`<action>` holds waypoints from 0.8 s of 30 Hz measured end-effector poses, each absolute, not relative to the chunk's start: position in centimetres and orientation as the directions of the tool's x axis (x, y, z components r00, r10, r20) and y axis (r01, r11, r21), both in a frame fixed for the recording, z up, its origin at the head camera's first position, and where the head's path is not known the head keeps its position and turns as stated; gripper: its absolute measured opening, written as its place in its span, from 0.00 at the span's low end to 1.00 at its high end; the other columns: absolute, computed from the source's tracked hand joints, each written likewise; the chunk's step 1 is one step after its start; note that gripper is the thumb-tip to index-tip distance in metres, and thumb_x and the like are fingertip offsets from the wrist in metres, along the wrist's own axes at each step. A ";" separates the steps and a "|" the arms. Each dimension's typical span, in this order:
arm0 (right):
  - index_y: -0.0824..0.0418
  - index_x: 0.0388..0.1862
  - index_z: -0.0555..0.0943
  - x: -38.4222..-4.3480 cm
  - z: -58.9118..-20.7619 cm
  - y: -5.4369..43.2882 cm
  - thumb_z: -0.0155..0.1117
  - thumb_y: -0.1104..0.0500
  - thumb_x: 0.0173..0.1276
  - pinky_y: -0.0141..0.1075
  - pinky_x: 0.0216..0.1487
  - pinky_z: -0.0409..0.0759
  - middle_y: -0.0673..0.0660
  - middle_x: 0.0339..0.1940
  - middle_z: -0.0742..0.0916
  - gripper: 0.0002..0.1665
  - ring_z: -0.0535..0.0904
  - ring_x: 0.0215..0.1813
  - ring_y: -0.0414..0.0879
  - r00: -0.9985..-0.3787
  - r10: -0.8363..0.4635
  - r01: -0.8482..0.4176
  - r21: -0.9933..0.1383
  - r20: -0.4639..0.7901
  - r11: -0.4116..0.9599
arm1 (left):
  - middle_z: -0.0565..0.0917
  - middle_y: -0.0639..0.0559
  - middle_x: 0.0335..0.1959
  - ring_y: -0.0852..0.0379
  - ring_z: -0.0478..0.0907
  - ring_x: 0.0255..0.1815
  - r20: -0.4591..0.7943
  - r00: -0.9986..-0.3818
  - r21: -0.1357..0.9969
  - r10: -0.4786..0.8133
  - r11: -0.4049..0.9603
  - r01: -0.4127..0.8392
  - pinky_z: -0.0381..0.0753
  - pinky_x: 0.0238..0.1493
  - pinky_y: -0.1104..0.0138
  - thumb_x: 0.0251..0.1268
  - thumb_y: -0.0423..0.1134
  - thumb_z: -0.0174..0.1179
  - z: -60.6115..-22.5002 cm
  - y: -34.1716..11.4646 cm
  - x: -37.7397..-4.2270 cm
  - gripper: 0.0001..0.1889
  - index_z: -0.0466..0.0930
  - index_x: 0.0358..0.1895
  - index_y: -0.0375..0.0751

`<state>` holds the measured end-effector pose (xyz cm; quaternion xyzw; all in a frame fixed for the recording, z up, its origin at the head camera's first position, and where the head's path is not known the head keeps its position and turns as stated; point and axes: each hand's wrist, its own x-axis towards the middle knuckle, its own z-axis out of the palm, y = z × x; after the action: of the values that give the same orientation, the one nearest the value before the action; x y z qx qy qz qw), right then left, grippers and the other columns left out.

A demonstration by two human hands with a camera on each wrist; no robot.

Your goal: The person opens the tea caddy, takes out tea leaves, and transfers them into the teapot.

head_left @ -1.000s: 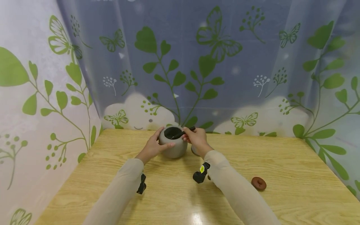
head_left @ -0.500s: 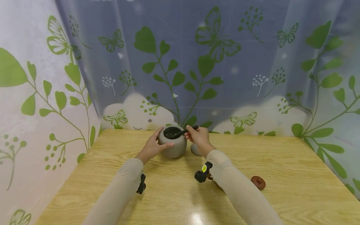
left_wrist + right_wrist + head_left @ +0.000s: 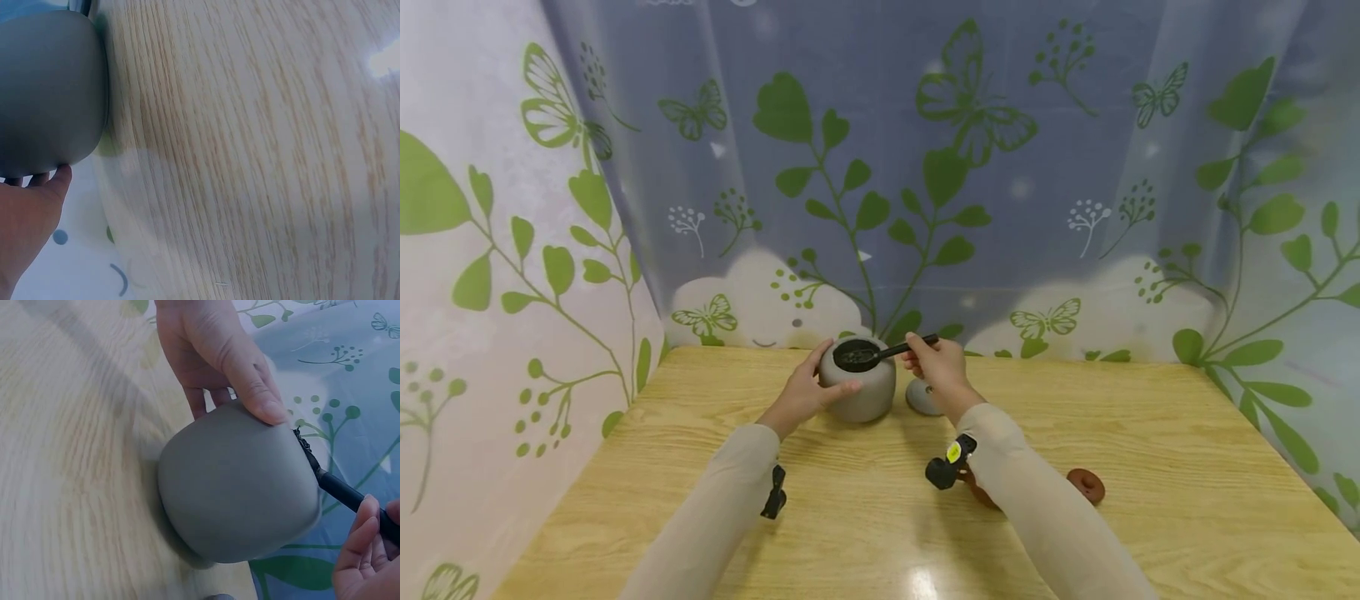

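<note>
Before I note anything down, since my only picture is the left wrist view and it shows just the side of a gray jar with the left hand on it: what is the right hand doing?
Observer: The right hand holds a black spoon by its handle, with the scoop end at the mouth of the jar.

Operator: Thanks. My view also misses the table on the right hand's side of the jar. Is anything lying close by there?

Observer: Yes, a round gray lid lies on the table just to the right of the jar, partly covered by the right hand and wrist in the head view.
</note>
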<state>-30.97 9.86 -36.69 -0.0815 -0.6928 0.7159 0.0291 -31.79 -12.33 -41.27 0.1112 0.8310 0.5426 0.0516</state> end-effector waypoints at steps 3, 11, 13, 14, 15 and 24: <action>0.67 0.38 0.81 -30.9 -36.5 10.4 0.60 0.52 0.71 0.26 0.26 0.74 0.50 0.21 0.84 0.16 0.79 0.23 0.38 -0.987 0.144 0.071 -0.997 -0.076 -0.038 | 0.53 0.44 0.76 0.44 0.52 0.75 0.038 -0.968 0.914 0.247 0.383 0.133 0.63 0.67 0.47 0.50 0.57 0.71 -41.2 -12.4 -31.7 0.55 0.44 0.78 0.54; 0.66 0.40 0.80 -30.3 -35.3 12.0 0.59 0.51 0.71 0.26 0.28 0.76 0.49 0.23 0.83 0.17 0.78 0.25 0.38 -0.988 0.133 0.069 -0.997 -0.074 -0.046 | 0.53 0.45 0.76 0.46 0.51 0.76 0.036 -0.967 0.915 0.251 0.381 0.133 0.64 0.67 0.48 0.51 0.56 0.71 -41.2 -12.4 -31.8 0.54 0.44 0.78 0.56; 0.65 0.37 0.80 -30.1 -35.1 12.5 0.60 0.51 0.71 0.26 0.28 0.76 0.49 0.23 0.83 0.16 0.78 0.25 0.38 -0.989 0.133 0.055 -0.998 -0.060 -0.042 | 0.53 0.45 0.76 0.45 0.51 0.76 0.042 -0.966 0.914 0.254 0.381 0.140 0.63 0.67 0.47 0.51 0.56 0.71 -41.2 -12.4 -31.8 0.54 0.44 0.78 0.55; 0.65 0.36 0.80 -30.0 -35.1 12.7 0.60 0.51 0.71 0.26 0.29 0.76 0.49 0.23 0.83 0.16 0.78 0.26 0.38 -0.990 0.132 0.047 -0.998 -0.052 -0.045 | 0.53 0.45 0.76 0.46 0.51 0.76 0.043 -0.966 0.914 0.254 0.381 0.141 0.63 0.67 0.48 0.52 0.56 0.71 -41.2 -12.4 -31.8 0.54 0.44 0.78 0.55; 0.64 0.36 0.80 -29.9 -35.1 13.0 0.60 0.51 0.71 0.26 0.29 0.76 0.49 0.23 0.83 0.16 0.78 0.26 0.38 -0.990 0.130 0.041 -0.998 -0.047 -0.047 | 0.53 0.45 0.76 0.46 0.51 0.76 0.045 -0.966 0.914 0.253 0.381 0.142 0.63 0.67 0.48 0.52 0.56 0.71 -41.2 -12.4 -31.8 0.54 0.44 0.78 0.55; 0.66 0.41 0.77 -29.2 -34.9 15.8 0.59 0.49 0.71 0.26 0.30 0.76 0.50 0.25 0.83 0.18 0.77 0.27 0.38 -0.988 0.135 0.068 -0.997 -0.073 -0.039 | 0.53 0.44 0.76 0.45 0.51 0.76 0.050 -0.966 0.915 0.254 0.375 0.147 0.63 0.67 0.47 0.51 0.55 0.71 -41.3 -12.4 -31.9 0.54 0.45 0.78 0.54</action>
<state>-29.24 15.82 -34.89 -0.0732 -0.6927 0.7171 0.0234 -31.86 -12.35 -41.26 0.1212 0.8278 0.5456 0.0494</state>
